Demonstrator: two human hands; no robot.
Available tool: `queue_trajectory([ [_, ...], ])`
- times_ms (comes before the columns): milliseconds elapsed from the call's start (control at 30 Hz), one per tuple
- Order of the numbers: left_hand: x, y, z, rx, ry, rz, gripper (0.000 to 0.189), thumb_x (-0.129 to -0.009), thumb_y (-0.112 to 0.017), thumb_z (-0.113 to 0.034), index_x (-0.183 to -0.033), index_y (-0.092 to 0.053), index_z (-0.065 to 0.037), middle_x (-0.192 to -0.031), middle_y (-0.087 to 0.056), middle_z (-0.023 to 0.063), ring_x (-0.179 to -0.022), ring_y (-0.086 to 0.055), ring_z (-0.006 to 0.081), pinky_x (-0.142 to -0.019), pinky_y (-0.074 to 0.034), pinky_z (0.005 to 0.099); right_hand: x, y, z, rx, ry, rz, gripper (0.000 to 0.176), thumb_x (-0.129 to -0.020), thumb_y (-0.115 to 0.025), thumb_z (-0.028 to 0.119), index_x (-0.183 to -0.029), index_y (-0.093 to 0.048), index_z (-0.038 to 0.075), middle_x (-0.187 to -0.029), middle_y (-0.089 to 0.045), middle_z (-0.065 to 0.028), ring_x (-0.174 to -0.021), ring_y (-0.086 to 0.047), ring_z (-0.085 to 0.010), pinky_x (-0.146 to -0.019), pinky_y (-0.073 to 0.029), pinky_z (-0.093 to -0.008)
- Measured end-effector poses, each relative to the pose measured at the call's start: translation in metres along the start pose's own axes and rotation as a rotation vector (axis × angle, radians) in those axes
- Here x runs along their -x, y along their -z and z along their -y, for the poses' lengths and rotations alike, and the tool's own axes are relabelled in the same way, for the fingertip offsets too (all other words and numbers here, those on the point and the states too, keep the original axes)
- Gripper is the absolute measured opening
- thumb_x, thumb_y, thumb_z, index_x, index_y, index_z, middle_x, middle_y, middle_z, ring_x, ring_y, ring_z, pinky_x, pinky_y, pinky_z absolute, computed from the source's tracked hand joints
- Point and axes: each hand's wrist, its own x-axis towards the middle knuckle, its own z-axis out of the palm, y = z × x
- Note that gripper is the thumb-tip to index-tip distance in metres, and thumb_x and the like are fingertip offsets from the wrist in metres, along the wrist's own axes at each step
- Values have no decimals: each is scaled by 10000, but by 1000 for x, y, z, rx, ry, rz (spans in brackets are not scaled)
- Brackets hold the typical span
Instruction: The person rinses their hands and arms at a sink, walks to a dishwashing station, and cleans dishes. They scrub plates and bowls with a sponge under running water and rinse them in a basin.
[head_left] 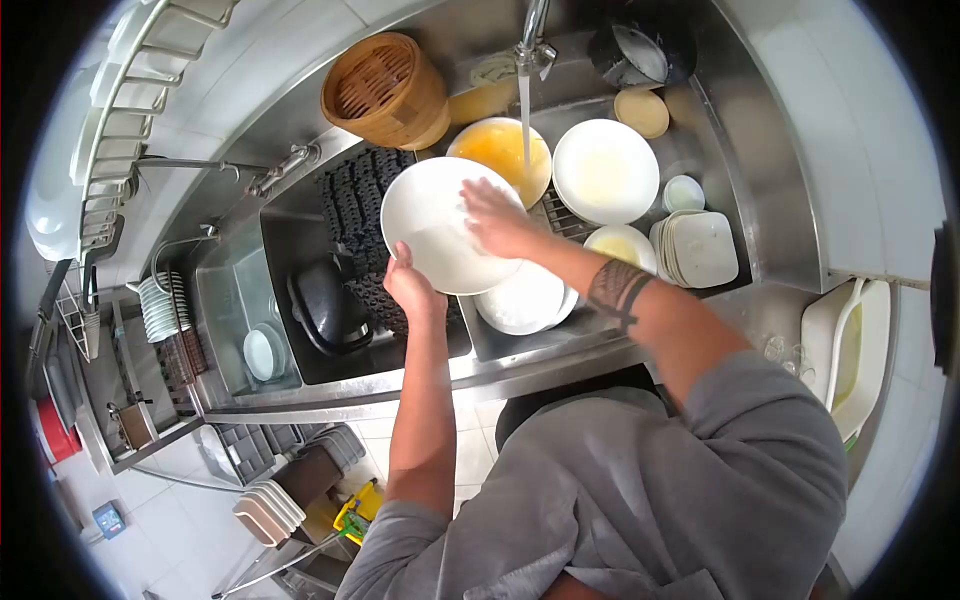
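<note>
My left hand [412, 285] grips the near left rim of a large white bowl [425, 215], thumb over the edge. The bowl is held tilted above the sink, its inside facing me. My right hand [490, 215] lies flat against the inside of the bowl, fingers stretched out and slightly blurred; whether anything is under the palm is hidden. Just behind it, water runs from the faucet [533, 55] into a bowl of yellow-orange liquid [490, 148]. White plates [520, 300] are stacked below the held bowl.
To the right are large white plates [605, 170], small square dishes [705, 250] and a dark pot [640, 55]. A bamboo steamer [388, 90] stands behind black matting [360, 195]. A black lidded pot [330, 310] sits in the left basin. A dish rack [125, 110] hangs upper left.
</note>
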Motion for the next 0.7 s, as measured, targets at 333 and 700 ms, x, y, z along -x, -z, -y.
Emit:
queue_trajectory([
  [333, 13, 22, 15, 44, 117, -21, 347, -1067, -482, -170, -1257, -572, 106, -1193, -655, 185, -1071, -654, 284, -937, -521, 421, 12, 19, 5, 238, -89, 58, 574, -1009, -481, 247, -1507, -392, -25, -1643, -245, -202, -1534, -188, -396, -1230, -151, -602],
  [700, 26, 20, 12, -159, 147, 96, 342, -1050, -562, -208, -1159, -649, 103, -1062, -702, 154, -968, -673, 233, -861, -534, 385, 48, 45, -3, 273, -80, 83, 643, -1036, -471, 286, -1565, -264, -14, -1660, -161, -235, -1555, -130, -367, -1250, -123, -523],
])
